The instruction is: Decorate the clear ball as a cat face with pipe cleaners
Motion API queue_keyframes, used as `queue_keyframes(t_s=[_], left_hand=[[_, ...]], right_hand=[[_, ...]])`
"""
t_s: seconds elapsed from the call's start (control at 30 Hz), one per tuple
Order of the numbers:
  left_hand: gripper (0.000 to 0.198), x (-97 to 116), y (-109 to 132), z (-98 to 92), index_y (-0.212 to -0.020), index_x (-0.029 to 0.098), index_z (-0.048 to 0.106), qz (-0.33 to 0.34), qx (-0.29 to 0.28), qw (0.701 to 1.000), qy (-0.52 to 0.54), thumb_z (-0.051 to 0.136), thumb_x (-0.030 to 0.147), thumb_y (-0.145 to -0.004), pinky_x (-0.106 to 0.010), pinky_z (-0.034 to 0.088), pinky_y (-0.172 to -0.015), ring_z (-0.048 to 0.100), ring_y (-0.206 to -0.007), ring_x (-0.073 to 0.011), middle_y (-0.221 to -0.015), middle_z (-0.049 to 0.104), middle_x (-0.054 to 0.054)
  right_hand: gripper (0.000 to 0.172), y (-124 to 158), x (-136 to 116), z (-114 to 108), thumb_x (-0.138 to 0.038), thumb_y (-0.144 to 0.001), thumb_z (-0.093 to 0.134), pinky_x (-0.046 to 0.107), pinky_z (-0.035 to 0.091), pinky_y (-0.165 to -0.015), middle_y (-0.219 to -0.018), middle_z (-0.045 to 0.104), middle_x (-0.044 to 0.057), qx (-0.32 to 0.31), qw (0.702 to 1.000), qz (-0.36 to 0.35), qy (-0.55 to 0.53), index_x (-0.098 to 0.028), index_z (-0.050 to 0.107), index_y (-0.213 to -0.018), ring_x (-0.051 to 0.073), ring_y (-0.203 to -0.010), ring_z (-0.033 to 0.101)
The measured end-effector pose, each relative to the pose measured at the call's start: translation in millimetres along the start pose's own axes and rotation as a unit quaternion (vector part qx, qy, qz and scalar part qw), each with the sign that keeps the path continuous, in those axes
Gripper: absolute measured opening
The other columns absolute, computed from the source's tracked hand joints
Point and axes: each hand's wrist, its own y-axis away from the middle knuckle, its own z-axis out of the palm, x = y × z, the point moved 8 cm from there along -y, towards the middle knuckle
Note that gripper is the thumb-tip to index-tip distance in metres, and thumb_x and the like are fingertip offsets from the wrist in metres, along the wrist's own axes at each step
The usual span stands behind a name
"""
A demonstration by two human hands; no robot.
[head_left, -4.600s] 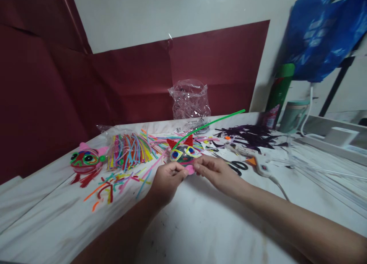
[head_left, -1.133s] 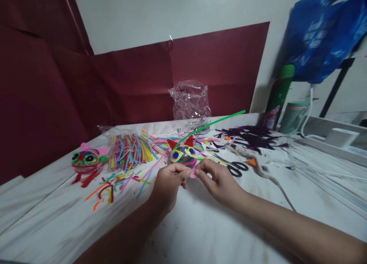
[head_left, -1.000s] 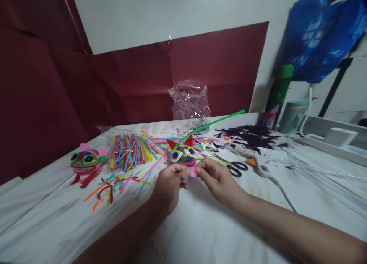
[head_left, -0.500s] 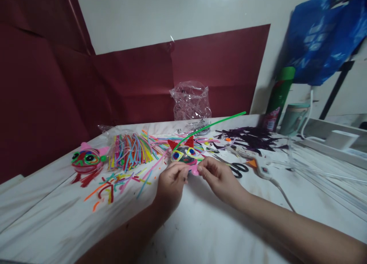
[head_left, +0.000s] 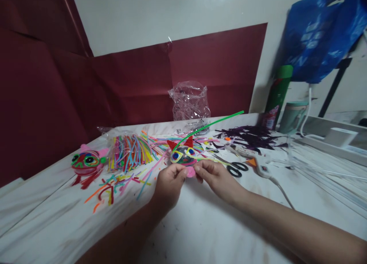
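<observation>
Between my two hands is a small pink piece, rounded and flat-looking; its material is too blurred to tell. My left hand pinches its left side, and my right hand pinches the right. Just behind it sits a craft animal head with red pointed ears, blue-and-yellow ringed eyes and a pink band. A long green pipe cleaner slants up to the right from beside its left ear. My fingers partly hide the lower part of the head.
A second craft head, pink and red, stands at the left. Bundled pipe cleaners and cut pieces lie nearby. To the right are black-handled scissors, a corded glue gun and dark purple strips. Behind stands a clear plastic bag.
The pink piece has turned to show a rounder face and sits slightly further left. My right hand has shifted a little left, closer to my left hand.
</observation>
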Motion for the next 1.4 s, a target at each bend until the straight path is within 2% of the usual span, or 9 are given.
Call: queue_keyframes(t_s=[0.17,0.33,0.6,0.73,0.83,0.9,1.0,1.17,1.4], left_hand=[[0.024,1.2,-0.7,0.6,-0.060,0.014,0.058,-0.009,-0.002,1.000,0.023,0.064,0.037,-0.066,-0.022,0.032,-0.052,0.040,-0.052,-0.0091,-0.052,0.050,0.003],[0.027,2.9,0.8,5.8,-0.058,0.015,0.055,0.001,-0.029,0.999,0.043,0.064,0.039,-0.067,-0.022,0.033,-0.052,0.040,-0.052,-0.0090,-0.051,0.047,0.004],[0.023,12.4,4.0,1.2,-0.059,0.015,0.061,0.055,-0.021,0.995,-0.082,0.061,0.035,-0.071,-0.023,0.033,-0.054,0.043,-0.054,-0.0103,-0.053,0.051,0.002],[0.026,0.8,0.3,6.5,-0.060,0.014,0.058,-0.026,-0.081,0.996,0.029,0.065,0.038,-0.068,-0.023,0.033,-0.052,0.042,-0.050,-0.0087,-0.051,0.051,0.003],[0.030,-2.4,1.2,15.4,-0.057,0.014,0.055,-0.071,-0.135,0.977,0.150,0.070,0.039,-0.064,-0.023,0.035,-0.052,0.044,-0.048,-0.0083,-0.050,0.052,0.002],[0.033,-3.6,4.0,21.3,-0.055,0.015,0.052,-0.099,-0.163,0.961,0.202,0.073,0.039,-0.062,-0.023,0.033,-0.051,0.045,-0.046,-0.0081,-0.048,0.051,0.002],[0.033,-2.6,7.8,25.2,-0.054,0.014,0.051,-0.106,-0.176,0.954,0.216,0.074,0.036,-0.061,-0.022,0.031,-0.048,0.044,-0.044,-0.0076,-0.047,0.051,0.002],[0.037,-0.1,14.3,30.1,-0.053,0.015,0.049,-0.103,-0.193,0.943,0.252,0.076,0.038,-0.061,-0.022,0.029,-0.048,0.042,-0.044,-0.0073,-0.045,0.047,0.004],[0.041,1.4,18.5,33.3,-0.058,0.013,0.054,-0.098,-0.199,0.940,0.260,0.079,0.046,-0.059,-0.022,0.027,-0.047,0.041,-0.042,-0.0061,-0.045,0.050,0.003]], right_hand=[[0.041,-1.2,1.5,4.4,-0.058,-0.080,0.053,0.024,0.031,-0.053,-0.059,0.042,-0.004,-0.035,0.999,0.004,-0.026,-0.019,0.050,-0.068,0.011,-0.057,0.038],[0.046,0.6,9.6,6.4,-0.065,-0.076,0.054,0.024,0.028,-0.050,-0.058,0.042,-0.004,-0.023,0.998,0.009,-0.059,-0.019,0.051,-0.069,0.011,-0.055,0.035],[0.045,2.3,10.5,2.1,-0.062,-0.077,0.057,0.024,0.033,-0.052,-0.059,0.045,-0.004,0.026,0.999,-0.010,-0.038,-0.018,0.051,-0.066,0.011,-0.055,0.040],[0.039,2.4,0.8,6.7,-0.058,-0.079,0.058,0.027,0.045,-0.061,-0.066,0.058,-0.001,-0.015,0.995,-0.052,-0.081,-0.020,0.053,-0.076,0.014,-0.063,0.055],[0.036,4.8,-11.9,11.8,-0.054,-0.080,0.061,0.031,0.050,-0.070,-0.076,0.067,0.002,-0.076,0.987,-0.103,-0.101,-0.020,0.055,-0.090,0.016,-0.071,0.064],[0.034,7.5,-19.7,11.9,-0.051,-0.082,0.060,0.033,0.050,-0.072,-0.078,0.069,0.005,-0.092,0.983,-0.138,-0.073,-0.018,0.057,-0.090,0.017,-0.073,0.065],[0.030,11.2,-28.3,9.8,-0.048,-0.084,0.059,0.033,0.050,-0.071,-0.076,0.070,0.006,-0.092,0.980,-0.167,-0.059,-0.018,0.057,-0.084,0.017,-0.072,0.065],[0.025,16.8,-35.5,11.6,-0.042,-0.085,0.060,0.030,0.051,-0.067,-0.074,0.071,0.005,-0.105,0.976,-0.164,-0.099,-0.019,0.053,-0.079,0.016,-0.070,0.068],[0.026,19.4,-35.7,11.2,-0.044,-0.087,0.057,0.032,0.051,-0.067,-0.073,0.071,0.007,-0.100,0.980,-0.167,-0.049,-0.019,0.052,-0.079,0.018,-0.071,0.068]])
